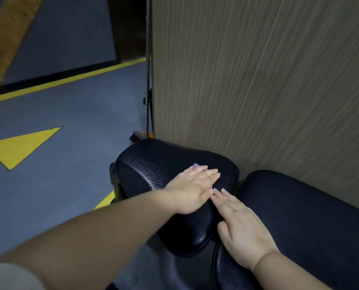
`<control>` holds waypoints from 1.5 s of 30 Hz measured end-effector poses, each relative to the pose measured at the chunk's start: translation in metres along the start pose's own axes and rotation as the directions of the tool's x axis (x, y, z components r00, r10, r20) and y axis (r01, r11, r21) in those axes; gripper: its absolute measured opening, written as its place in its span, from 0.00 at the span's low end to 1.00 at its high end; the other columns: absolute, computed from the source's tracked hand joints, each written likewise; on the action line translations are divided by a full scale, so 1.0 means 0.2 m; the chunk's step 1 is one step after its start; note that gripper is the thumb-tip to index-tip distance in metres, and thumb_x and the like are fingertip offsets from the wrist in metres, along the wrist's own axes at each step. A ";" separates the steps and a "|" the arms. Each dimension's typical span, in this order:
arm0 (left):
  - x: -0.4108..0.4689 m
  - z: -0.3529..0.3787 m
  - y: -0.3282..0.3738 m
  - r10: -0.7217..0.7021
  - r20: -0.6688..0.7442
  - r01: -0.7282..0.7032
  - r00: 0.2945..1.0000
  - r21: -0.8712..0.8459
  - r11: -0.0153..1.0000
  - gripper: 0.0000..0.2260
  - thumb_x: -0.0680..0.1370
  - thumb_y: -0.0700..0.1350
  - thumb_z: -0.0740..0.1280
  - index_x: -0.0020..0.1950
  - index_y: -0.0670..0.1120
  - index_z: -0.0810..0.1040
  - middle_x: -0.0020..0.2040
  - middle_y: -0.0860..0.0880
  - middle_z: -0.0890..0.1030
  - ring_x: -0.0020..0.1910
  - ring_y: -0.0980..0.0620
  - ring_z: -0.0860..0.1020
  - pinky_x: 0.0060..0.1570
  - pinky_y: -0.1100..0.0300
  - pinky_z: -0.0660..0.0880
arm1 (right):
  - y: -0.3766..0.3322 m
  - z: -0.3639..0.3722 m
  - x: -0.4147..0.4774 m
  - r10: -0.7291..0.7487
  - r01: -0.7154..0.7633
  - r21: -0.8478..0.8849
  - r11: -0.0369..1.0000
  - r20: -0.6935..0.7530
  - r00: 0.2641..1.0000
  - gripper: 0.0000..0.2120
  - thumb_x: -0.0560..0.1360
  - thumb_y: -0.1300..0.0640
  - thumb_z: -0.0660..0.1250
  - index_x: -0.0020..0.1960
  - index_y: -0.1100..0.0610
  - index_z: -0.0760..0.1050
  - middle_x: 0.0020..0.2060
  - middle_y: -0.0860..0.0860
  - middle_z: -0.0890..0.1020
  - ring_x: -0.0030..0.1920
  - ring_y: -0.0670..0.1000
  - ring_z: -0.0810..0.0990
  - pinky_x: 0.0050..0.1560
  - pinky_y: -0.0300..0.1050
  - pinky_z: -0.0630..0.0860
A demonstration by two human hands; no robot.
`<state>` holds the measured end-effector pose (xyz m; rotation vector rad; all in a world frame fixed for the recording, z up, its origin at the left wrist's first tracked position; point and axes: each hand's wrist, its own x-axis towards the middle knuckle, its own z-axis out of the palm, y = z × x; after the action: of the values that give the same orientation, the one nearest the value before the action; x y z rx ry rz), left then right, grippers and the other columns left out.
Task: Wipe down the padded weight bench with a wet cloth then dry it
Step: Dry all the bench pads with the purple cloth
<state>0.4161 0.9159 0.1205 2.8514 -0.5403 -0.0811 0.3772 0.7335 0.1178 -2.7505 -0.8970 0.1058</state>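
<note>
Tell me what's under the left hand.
The left hand lies flat on the black seat pad. Small purple bits peek out at its edges, possibly a cloth; the hand covers the rest, so I cannot tell.

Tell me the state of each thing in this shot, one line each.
left hand: flat, fingers straight, pressing a cloth onto the seat pad.
right hand: flat, fingers straight, resting where the two pads meet.
purple cloth: almost wholly hidden under the left hand.
seat pad: shiny, droplets showing left of the hand.
back pad: matte, no droplets visible.
broom: standing upright beside the wood panel.
</note>
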 end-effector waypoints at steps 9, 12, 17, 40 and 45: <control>0.05 -0.16 -0.64 -0.537 -0.006 0.537 0.844 -0.018 0.844 0.24 0.84 0.50 0.50 0.80 0.49 0.52 0.80 0.49 0.52 0.78 0.48 0.51 0.75 0.52 0.50 | 0.01 0.01 0.00 -0.005 0.005 0.042 0.999 -0.012 1.000 0.40 0.65 0.47 0.38 0.78 0.49 0.52 0.74 0.39 0.49 0.72 0.34 0.38 0.69 0.28 0.33; 0.07 -0.16 -0.67 -0.579 0.028 0.579 0.815 0.014 0.815 0.24 0.85 0.51 0.48 0.80 0.48 0.49 0.80 0.52 0.48 0.79 0.49 0.46 0.76 0.52 0.46 | 0.02 0.02 0.01 -0.005 0.006 0.038 0.999 -0.022 1.000 0.39 0.66 0.47 0.39 0.77 0.49 0.53 0.74 0.40 0.51 0.72 0.35 0.39 0.70 0.30 0.35; 0.23 -0.10 -0.28 -0.216 0.048 0.215 0.975 0.024 0.976 0.24 0.84 0.51 0.51 0.80 0.49 0.52 0.80 0.50 0.53 0.78 0.49 0.51 0.76 0.53 0.49 | 0.01 0.02 0.02 0.008 -0.008 0.014 1.000 -0.003 1.000 0.40 0.65 0.47 0.38 0.78 0.48 0.50 0.75 0.40 0.49 0.72 0.35 0.38 0.71 0.31 0.36; -0.16 -0.09 -0.53 -0.549 -0.055 0.544 0.834 -0.086 0.835 0.23 0.85 0.51 0.47 0.80 0.52 0.49 0.80 0.54 0.47 0.78 0.52 0.44 0.75 0.55 0.42 | 0.01 0.01 0.01 0.022 -0.020 0.057 0.998 -0.029 0.999 0.34 0.70 0.50 0.44 0.77 0.48 0.54 0.75 0.40 0.55 0.71 0.34 0.42 0.69 0.30 0.38; -0.29 -0.01 -0.22 -0.485 -0.078 0.478 0.871 -0.094 0.873 0.23 0.85 0.51 0.48 0.80 0.52 0.49 0.80 0.55 0.46 0.78 0.51 0.42 0.74 0.55 0.39 | 0.00 -0.01 -0.01 0.063 -0.056 0.092 0.994 -0.072 0.995 0.29 0.76 0.57 0.55 0.77 0.49 0.56 0.76 0.42 0.56 0.75 0.38 0.47 0.71 0.31 0.42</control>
<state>0.3779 0.9778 0.1126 2.8289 0.2039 -0.0426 0.3755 0.7327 0.1193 -2.6791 -0.7720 0.0521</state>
